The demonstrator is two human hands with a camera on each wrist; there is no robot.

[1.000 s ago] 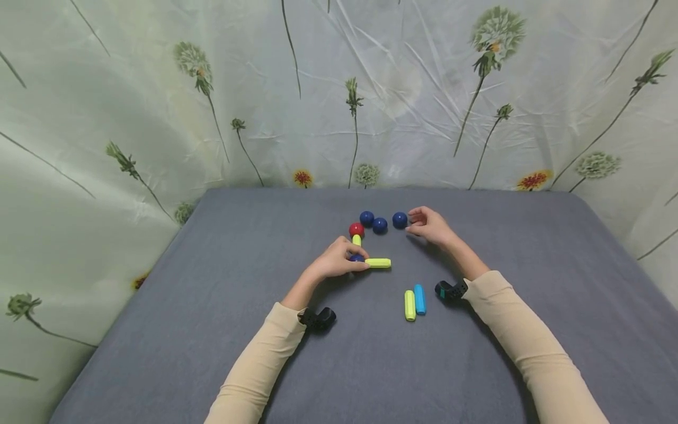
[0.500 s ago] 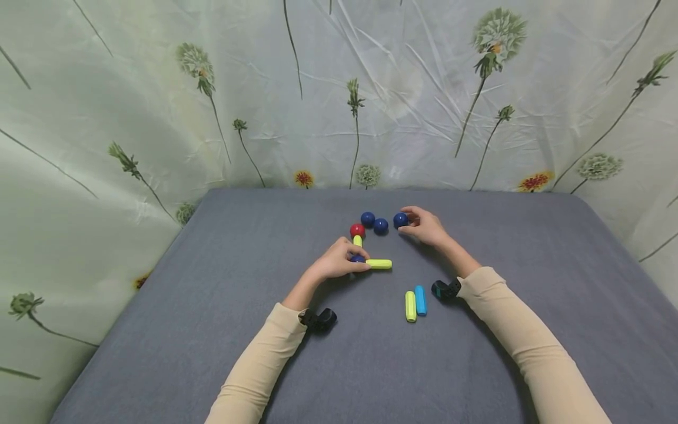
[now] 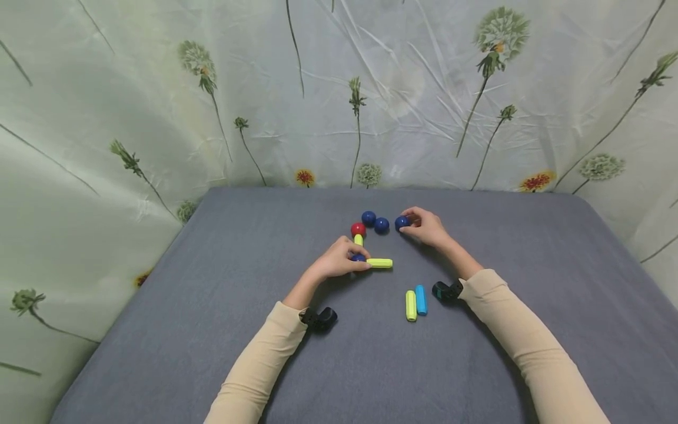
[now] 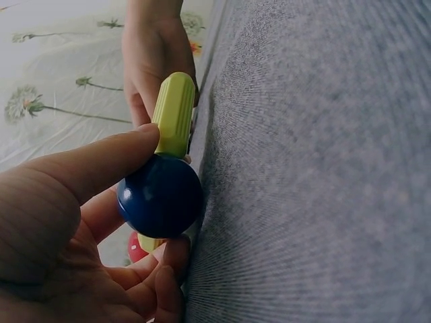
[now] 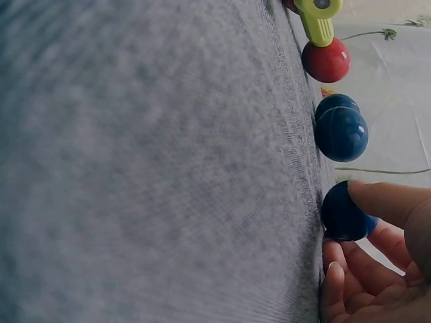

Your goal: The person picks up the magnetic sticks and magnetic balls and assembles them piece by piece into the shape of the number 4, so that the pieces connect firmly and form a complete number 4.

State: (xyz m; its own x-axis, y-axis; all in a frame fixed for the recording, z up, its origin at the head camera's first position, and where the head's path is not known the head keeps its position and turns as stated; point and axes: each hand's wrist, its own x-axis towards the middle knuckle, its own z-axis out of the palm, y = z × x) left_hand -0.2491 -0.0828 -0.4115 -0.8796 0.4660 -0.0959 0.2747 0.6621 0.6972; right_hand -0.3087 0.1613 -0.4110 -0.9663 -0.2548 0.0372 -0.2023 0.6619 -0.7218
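With thumb and fingers, my left hand (image 3: 338, 259) grips a dark blue ball (image 4: 161, 196) low over the grey cloth. A ribbed yellow-green stick (image 3: 380, 263) extends right from this ball, and the thumb tip lies against its near end in the left wrist view. A second yellow-green stick (image 3: 358, 239) runs from beside the left fingers to a red ball (image 3: 358, 229). My right hand (image 3: 428, 228) pinches another blue ball (image 5: 345, 212) on the cloth, thumb on one side and fingers on the other.
Two more blue balls (image 3: 382, 225) sit close together between the red ball and the right hand. Nearer on the grey cloth (image 3: 212, 330), a loose yellow-green stick (image 3: 411, 305) and a blue stick (image 3: 421, 300) lie side by side. A flowered curtain (image 3: 296, 135) hangs behind.
My right hand has moved left onto the single blue ball and taken hold of it; the ball has shifted slightly nearer. The left hand keeps its grip in place.
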